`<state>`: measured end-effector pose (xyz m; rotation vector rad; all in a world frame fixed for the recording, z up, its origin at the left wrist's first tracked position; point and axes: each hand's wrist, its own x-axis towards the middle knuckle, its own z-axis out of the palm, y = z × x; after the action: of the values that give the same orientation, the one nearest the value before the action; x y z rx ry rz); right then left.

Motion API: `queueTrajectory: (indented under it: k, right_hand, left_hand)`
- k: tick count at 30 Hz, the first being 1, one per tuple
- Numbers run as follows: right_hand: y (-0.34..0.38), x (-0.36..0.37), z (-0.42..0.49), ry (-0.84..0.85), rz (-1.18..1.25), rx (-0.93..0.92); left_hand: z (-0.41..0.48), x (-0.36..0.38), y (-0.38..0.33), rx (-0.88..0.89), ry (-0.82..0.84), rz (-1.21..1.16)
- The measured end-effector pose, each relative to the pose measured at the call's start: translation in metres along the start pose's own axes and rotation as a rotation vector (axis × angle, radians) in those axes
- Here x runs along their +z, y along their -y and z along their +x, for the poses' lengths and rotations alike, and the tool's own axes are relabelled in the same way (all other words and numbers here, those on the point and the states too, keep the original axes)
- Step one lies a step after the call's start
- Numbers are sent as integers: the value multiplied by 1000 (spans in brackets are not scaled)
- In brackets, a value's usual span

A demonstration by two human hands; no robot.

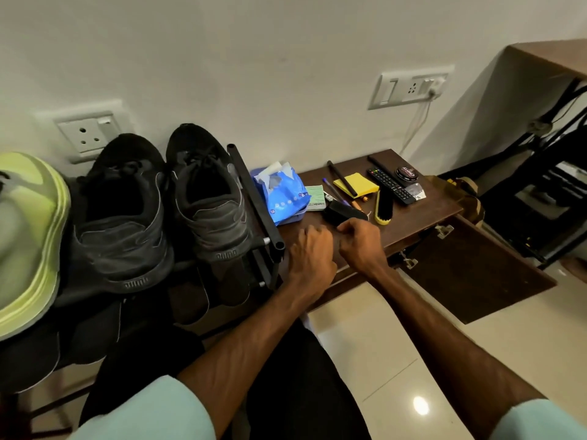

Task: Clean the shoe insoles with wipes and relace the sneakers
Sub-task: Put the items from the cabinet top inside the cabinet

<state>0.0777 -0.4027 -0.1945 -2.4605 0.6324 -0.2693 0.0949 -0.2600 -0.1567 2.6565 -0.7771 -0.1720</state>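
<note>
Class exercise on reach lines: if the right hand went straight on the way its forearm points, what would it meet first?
Probably the black brush just beyond the right hand; they may be touching, depth is unclear.

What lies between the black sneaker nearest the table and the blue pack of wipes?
In the head view, a black bar of the shoe rack runs between the sneaker and the wipes pack. Nothing else shows there.
</note>
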Motion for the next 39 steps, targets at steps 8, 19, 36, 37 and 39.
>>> queueTrajectory:
  k: [8,19,36,37,39]
  right_hand:
    - [-10,-4,11,-158,-84,-62]
    - [-21,1,41,2,-454,-60]
    - [-27,-3,-13,125,-218,135]
    - [-26,-2,-14,137,-174,148]
    - [-27,-1,-16,164,-87,171]
  left_hand:
    - [12,15,-2,-15,-20,133]
    - [24,36,7,-163,6,216]
    - [41,53,21,-111,21,144]
    - [40,52,20,-100,15,143]
    - [38,52,19,-78,18,140]
